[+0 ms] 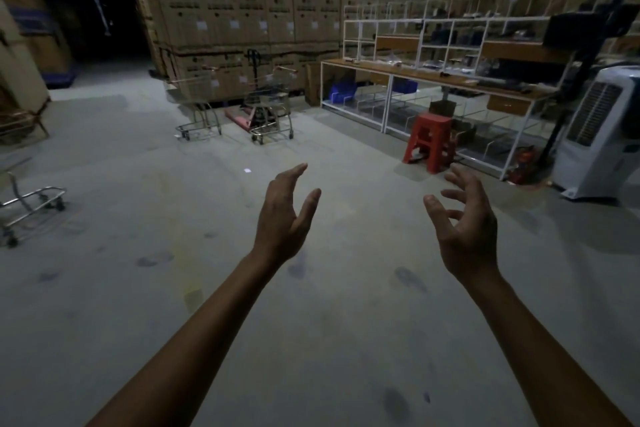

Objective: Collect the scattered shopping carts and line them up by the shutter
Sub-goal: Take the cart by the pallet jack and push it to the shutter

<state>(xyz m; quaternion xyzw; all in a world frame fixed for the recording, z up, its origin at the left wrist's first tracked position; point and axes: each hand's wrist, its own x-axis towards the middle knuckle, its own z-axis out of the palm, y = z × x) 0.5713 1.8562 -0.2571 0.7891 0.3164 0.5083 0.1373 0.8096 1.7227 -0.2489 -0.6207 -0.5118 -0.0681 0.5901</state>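
Two shopping carts (199,107) stand by cartons (242,21) on stained concrete (138,305) — left hand (282,218), right hand (464,229), grip released

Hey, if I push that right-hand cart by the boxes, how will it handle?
The right cart probably rolls easily: small wheels, flat concrete floor. Its thin wire frame suggests it's light for its size. The pallet jack close beside it could snag it.

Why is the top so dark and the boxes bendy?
Head view: dim light reaches the grey concrete floor; above the stacked brown cardboard boxes it is black. The wide-angle lens bends their row near the edges.
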